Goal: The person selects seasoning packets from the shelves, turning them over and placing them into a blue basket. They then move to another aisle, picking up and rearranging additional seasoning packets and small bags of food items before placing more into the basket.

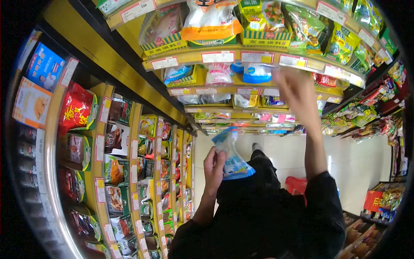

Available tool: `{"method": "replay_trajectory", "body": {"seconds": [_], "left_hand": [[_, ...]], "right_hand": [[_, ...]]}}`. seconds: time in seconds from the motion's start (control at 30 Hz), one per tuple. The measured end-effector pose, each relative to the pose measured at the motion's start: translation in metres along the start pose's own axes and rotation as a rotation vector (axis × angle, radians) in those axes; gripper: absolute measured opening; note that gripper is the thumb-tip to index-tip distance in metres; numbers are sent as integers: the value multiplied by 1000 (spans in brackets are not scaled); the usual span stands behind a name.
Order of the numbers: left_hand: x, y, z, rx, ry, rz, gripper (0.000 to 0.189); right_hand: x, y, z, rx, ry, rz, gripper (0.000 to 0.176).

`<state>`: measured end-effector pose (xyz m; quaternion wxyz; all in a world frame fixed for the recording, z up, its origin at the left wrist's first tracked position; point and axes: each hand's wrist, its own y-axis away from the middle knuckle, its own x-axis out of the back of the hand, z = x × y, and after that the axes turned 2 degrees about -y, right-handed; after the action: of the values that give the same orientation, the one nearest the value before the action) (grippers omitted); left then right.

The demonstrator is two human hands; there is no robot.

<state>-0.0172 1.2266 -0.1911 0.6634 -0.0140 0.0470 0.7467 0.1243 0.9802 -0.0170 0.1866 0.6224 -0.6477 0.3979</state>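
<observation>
My left hand [214,165], low in front of my body, is closed around the edge of a blue-and-white plastic packet [235,157]. The packet hangs tilted over my dark trousers. Up at the shelf front, my right hand [293,88] is smeared by motion, so its fingers do not show clearly. It overlaps the second shelf from the top, just right of a similar blue-and-white packet [257,73]. Pink-and-white packets [218,74] stand left of that one.
An upper shelf [215,57] carries bagged seasonings, among them an orange-and-white bag [211,21]. Shelving [100,146] with boxed packets runs along the left. A red basket [296,185] is at floor level beside me on the tiles [358,159]. More racks line the right.
</observation>
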Motion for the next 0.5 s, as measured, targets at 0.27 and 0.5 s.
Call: {"method": "replay_trajectory", "body": {"seconds": [0.27,0.5], "left_hand": [[23,44,5,-26,20,170,18],[31,63,-4,23,22,298,19]], "right_hand": [[-34,-147,-64,218,135,294,43],[-37,-153,-67,158,13,379,40]]}}
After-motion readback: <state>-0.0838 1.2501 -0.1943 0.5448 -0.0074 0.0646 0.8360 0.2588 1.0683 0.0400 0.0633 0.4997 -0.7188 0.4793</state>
